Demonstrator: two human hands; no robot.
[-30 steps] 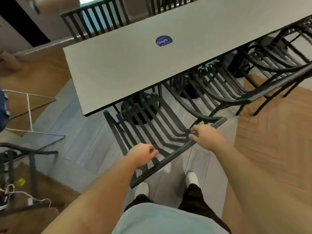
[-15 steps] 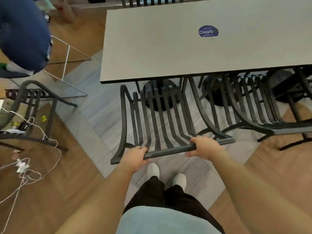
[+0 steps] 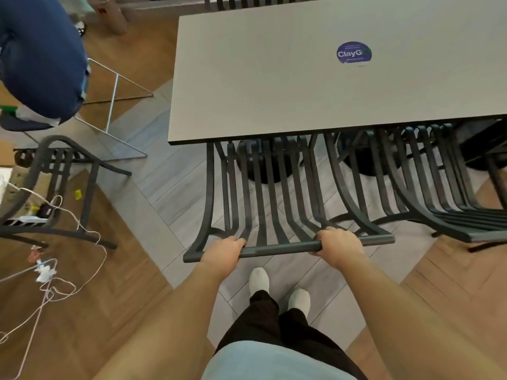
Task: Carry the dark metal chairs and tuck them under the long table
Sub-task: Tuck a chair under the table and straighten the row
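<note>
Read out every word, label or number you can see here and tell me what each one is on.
"ClayG": white letters on the round purple sticker on the long table; its right edge is greenish and unclear, so more letters may follow.
Small print above and below that word on the sticker: too small to read.
Nothing else readable: the chairs, the floor and the cables carry no legible text.

Bare forearms are seen, no sleeves reaching them; a pale blue-grey top (image 3: 277, 362), black trousers (image 3: 274, 322) and white socks (image 3: 259, 278) are worn.
</note>
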